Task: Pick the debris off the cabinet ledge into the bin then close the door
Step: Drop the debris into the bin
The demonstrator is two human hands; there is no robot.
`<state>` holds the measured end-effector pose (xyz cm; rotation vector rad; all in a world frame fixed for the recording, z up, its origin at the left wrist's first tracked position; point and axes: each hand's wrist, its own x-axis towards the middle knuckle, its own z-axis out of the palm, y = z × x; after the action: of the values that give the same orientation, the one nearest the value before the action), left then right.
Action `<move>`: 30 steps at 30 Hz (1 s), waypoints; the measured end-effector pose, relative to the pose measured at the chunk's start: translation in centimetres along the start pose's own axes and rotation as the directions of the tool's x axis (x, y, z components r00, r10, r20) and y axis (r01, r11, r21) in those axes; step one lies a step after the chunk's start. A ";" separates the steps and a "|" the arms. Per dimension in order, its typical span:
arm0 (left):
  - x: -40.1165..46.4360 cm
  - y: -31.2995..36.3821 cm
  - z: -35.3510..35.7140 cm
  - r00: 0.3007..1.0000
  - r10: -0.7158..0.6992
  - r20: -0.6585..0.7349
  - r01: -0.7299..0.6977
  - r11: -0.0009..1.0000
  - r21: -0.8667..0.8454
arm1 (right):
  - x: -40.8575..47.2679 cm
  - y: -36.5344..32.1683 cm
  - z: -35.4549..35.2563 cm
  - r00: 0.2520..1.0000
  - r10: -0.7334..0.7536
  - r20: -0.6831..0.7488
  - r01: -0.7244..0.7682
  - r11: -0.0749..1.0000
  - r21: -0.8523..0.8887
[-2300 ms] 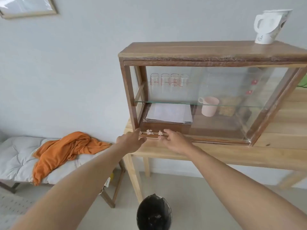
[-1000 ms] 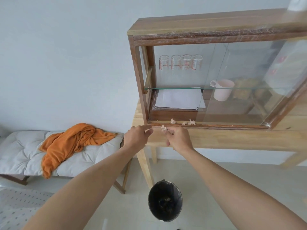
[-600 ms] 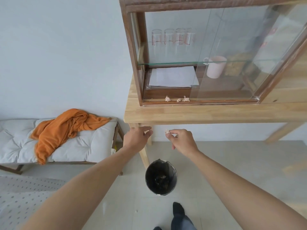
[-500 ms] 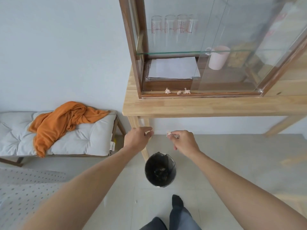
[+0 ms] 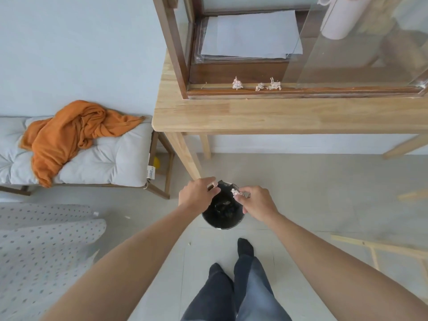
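Both my hands hover over the black bin point(image 5: 222, 222) on the floor. My right hand point(image 5: 256, 203) pinches a pale crumpled scrap of debris point(image 5: 235, 192) above the bin's opening. My left hand point(image 5: 198, 195) is closed at the bin's left rim, and a small pale bit shows at its fingertips. Three crumpled scraps point(image 5: 237, 84) point(image 5: 259, 86) point(image 5: 275, 84) lie on the wooden ledge of the cabinet point(image 5: 301, 90). The cabinet's glass sliding door point(image 5: 361, 42) stands open, pushed to the right.
The cabinet rests on a light wooden table point(image 5: 278, 117), with white papers point(image 5: 250, 35) and a pink cup point(image 5: 337, 22) inside. To the left, a bench with a white cushion point(image 5: 104, 161) carries an orange cloth point(image 5: 69, 130). My legs point(image 5: 240, 286) stand behind the bin.
Both hands came down from the cabinet ledge to the bin with scraps pinched in them. My head tilted downward, so the cabinet's top left the view.
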<state>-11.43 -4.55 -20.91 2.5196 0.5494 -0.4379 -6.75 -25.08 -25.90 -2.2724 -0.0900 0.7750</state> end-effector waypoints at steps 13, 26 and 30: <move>-0.5 0.6 -5.8 0.995 0.063 -0.081 -0.065 0.997 -0.032 | -1.6 -4.7 -4.4 0.979 -0.135 -0.152 0.139 0.990 0.017; -3.1 5.0 -15.1 0.932 0.222 -0.286 -0.235 0.972 -0.011 | -5.9 -11.9 -10.8 0.909 -0.267 -0.321 0.293 0.956 0.034; -2.9 6.6 -16.8 0.920 0.233 -0.315 -0.252 0.967 -0.021 | -5.6 -13.3 -12.7 0.886 -0.285 -0.365 0.318 0.948 0.031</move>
<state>-7.66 -1.30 -3.28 2.5681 0.3476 0.0705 -2.18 -24.67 -7.28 -2.2030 -0.2280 0.1927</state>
